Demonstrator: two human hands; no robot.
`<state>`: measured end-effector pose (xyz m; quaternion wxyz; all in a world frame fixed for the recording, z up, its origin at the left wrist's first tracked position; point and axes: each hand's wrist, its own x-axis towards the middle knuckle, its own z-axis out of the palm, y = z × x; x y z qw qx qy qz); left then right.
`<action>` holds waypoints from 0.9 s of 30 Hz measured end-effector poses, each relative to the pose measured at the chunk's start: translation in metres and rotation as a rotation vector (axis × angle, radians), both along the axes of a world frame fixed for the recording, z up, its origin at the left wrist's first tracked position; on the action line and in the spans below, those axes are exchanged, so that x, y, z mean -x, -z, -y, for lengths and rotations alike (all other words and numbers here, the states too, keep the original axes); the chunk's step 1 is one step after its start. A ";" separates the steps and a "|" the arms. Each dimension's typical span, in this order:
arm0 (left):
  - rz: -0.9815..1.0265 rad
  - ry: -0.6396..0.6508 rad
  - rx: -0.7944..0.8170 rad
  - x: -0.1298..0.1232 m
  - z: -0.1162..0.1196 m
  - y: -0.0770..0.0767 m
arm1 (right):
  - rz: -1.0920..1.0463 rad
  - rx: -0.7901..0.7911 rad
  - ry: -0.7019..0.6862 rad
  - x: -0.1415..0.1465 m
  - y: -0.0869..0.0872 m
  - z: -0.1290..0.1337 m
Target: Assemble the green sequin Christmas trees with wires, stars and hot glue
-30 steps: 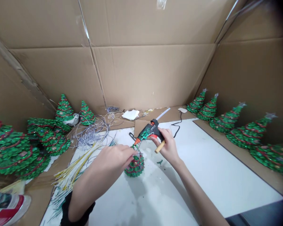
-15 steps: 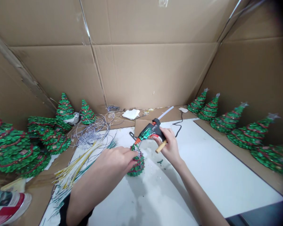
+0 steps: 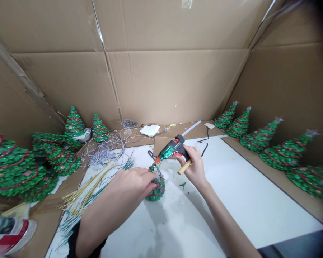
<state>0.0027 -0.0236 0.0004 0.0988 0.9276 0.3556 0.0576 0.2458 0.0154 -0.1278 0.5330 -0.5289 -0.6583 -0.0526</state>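
On the white board (image 3: 183, 218), the left hand (image 3: 130, 186) has closed around the top of a glittered green Christmas tree (image 3: 158, 190), while the right hand (image 3: 195, 168) grips a hot glue gun (image 3: 174, 147), its nozzle just beside the treetop.

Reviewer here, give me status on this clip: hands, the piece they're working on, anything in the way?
Left hand pinching top of small glittery green tree. Right hand gripping glue gun, nozzle just above treetop. Yellow wire bundle beside left forearm.

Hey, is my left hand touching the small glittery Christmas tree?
Touching: the head view shows the left hand with its fingers against the upper part of the small glittery Christmas tree.
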 end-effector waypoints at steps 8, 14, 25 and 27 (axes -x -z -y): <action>-0.016 -0.009 -0.004 -0.001 0.000 -0.001 | 0.005 0.017 0.026 -0.001 0.000 0.000; -0.025 -0.011 0.006 -0.002 0.000 -0.001 | 0.006 -0.001 0.023 -0.001 0.000 0.001; -0.007 -0.004 -0.005 -0.002 0.000 0.001 | 0.001 0.017 0.035 -0.001 -0.001 0.001; -0.012 -0.007 0.001 -0.002 0.000 0.001 | 0.010 0.011 0.034 -0.002 -0.001 0.001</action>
